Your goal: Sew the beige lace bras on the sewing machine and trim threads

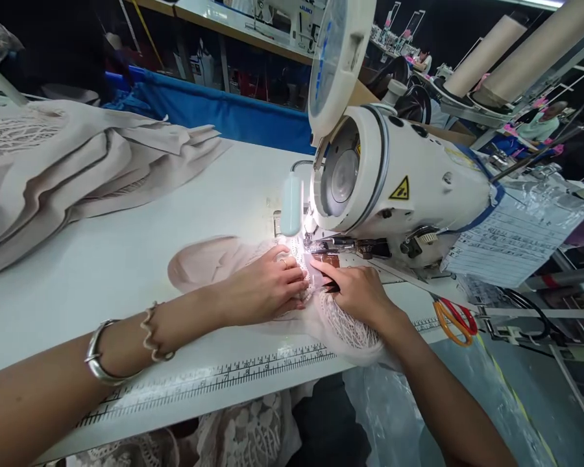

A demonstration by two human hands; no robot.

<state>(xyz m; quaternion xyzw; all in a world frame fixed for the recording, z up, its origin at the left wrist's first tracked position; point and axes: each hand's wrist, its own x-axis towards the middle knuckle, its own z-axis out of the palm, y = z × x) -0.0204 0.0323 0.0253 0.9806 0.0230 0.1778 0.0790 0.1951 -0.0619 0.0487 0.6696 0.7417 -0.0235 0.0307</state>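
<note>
The left hand [267,288] lay flat, fingers together and stretched out, pressing a piece of pale pink lace cloth [340,327] onto the table [126,259]; it pinched nothing, only held the cloth down. A ring sat on one finger, and two bracelets [126,344] circled the forearm behind it. The right hand [357,292] rested just beside the left, fingers curled down on the same cloth, with a small dark tool under the fingertips; whether it was clamped around that tool could not be told. Both hands met at the lit spot under the needle of the white sewing machine [399,175], where the cloth was pushed in beneath the foot. The cloth spread from there to the left in a smooth pink fold and to the right over the table's front edge, its lace part hanging down past the printed ruler [253,366] along that edge.

Orange and red scissors [455,319] lay on the table to the right of the right hand, well apart from it. A small lamp [292,204] hung at the machine's left side, above the work. A sheet of paper in plastic [511,237] hung on the machine's right end. At the far left a heap of beige cloth [63,168] lay on the table, with a blue bin [224,113] behind it; what it held was hidden
</note>
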